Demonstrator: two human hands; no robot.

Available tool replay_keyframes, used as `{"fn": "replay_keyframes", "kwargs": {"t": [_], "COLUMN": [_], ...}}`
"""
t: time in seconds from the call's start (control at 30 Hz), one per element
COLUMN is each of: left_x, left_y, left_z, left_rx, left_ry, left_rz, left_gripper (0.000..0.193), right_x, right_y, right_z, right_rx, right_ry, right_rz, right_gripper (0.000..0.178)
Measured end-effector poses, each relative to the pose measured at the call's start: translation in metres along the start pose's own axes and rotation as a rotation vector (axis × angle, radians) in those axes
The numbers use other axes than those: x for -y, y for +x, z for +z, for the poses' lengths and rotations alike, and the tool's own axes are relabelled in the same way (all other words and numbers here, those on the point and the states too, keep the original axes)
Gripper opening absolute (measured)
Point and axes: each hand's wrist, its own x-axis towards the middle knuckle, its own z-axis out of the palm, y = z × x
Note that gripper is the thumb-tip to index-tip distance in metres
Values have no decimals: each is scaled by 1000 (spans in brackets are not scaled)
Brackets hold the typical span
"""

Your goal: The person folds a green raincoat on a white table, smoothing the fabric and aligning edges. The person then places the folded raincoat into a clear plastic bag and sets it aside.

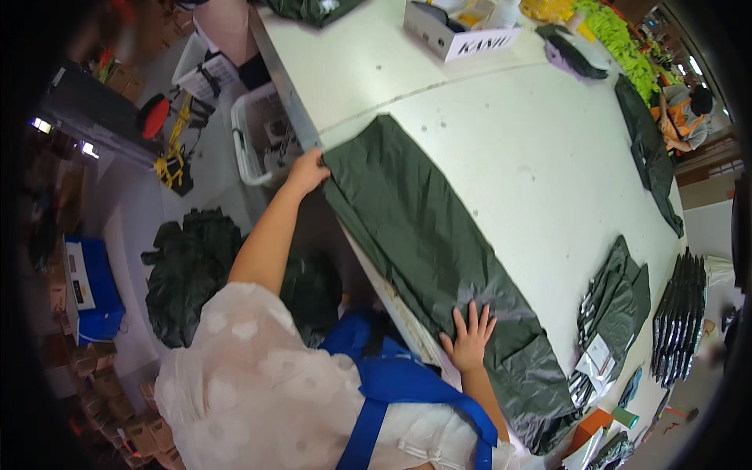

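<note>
A long folded piece of dark green, thin shiny fabric (423, 211), which looks like a garment, lies along the near edge of the white table (533, 157). My left hand (309, 171) pinches its far-left corner at the table's edge. Toward the other end, my right hand (471, 337) rests flat on the fabric with its fingers spread. Small creases run around the right hand, and the end beyond it is bunched.
A white box (462, 39) with items stands at the table's far side. A folded dark green bundle (615, 298) and a stack of black packages (680, 317) lie to the right. White baskets (249, 141) and a dark green pile (192, 270) are left of the table. Another person (685, 117) works far right.
</note>
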Motion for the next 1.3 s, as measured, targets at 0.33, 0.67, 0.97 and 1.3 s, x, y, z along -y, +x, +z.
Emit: {"fn": "replay_keyframes", "kwargs": {"t": [0.33,0.67,0.97,1.3], "left_x": [-8,11,-22,-4], "left_y": [8,23,34,69], "left_z": [-47,-31,-20,-26], "left_rx": [485,401,427,664], "left_ry": [-422,-681,-146,-78], "left_rz": [17,-357,-278,-127], "left_gripper": [50,34,41,48], "right_x": [-4,-14,71,123], "right_y": [2,-8,85,257], "right_z": [4,4,-58,-27], "right_rx": [-22,68,-100,-145], "right_ry": [0,-71,153,97], "right_rz": [26,-75,-85,-324], "right_gripper": [67,49,57,50]}}
